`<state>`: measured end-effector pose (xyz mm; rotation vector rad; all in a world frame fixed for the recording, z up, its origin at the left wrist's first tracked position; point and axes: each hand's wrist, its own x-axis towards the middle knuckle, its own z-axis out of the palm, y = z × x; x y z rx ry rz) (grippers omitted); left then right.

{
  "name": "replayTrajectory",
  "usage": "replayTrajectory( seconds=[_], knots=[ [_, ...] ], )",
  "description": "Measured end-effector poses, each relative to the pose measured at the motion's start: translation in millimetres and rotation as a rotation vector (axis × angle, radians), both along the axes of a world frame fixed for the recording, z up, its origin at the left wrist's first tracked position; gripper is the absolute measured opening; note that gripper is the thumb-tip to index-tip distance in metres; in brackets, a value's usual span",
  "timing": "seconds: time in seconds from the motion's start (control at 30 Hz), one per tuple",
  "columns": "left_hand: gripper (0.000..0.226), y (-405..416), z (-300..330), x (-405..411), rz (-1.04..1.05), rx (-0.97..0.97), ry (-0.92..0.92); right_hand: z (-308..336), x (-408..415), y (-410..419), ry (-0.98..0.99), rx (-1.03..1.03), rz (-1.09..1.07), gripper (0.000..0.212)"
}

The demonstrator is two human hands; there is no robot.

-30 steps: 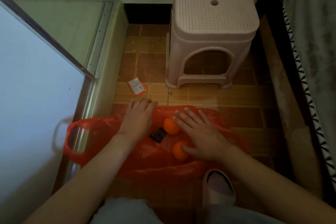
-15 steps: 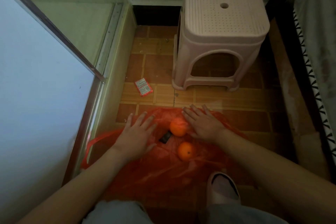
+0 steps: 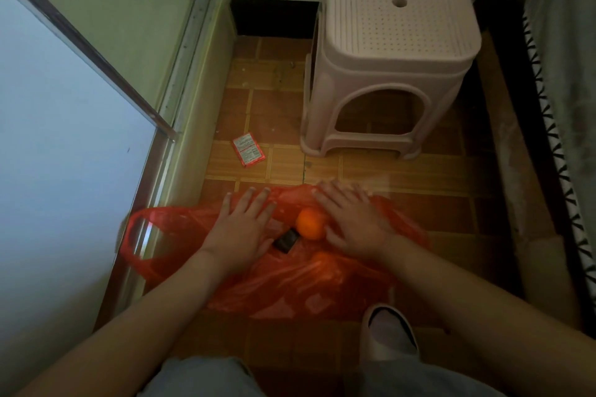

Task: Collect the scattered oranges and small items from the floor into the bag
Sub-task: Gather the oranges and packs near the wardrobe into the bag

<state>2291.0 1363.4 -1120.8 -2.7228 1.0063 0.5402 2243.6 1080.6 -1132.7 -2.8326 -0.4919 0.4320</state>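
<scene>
Now both hands, left hand (image 3: 240, 226) and right hand (image 3: 353, 222), lie flat and spread wider on the bag (image 3: 296, 284); the second orange (image 3: 322, 257) has slipped under the plastic.

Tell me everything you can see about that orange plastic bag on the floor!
The orange plastic bag is thin, shiny and crinkled, and lies spread flat on the tiled floor. One looped handle sticks out to the left by the window frame. The left hand and right hand both rest flat on it. An orange and a small dark item lie between the hands. A second orange shows dimly, seemingly beneath the plastic.
</scene>
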Motion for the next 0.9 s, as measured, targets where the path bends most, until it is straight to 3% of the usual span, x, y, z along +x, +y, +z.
replayTrajectory(
  seconds=[0.17, 0.37, 0.6, 0.9],
  knots=[
    [0.077, -1.8, -6.6, 1.5, 0.064, -0.018, -0.012, -0.2, -18.4, 24.4, -0.12, 0.011, 0.277, 0.077],
    [0.082, -10.2, -12.2, 1.4, 0.08, -0.034, 0.014, -22.3, -16.4, 17.2, 0.064, -0.14, 0.303, 0.09],
    [0.088, -11.8, -16.6, 1.1, 0.075, 0.029, 0.041, -23.7, 2.5, -5.2, 0.149, -0.053, 0.077, 0.097],
    [0.108, 0.3, -20.3, 1.5, 0.181, 0.125, 0.001, -37.0, 1.2, -30.8, 0.307, -0.018, -0.173, 0.123]
  ],
)
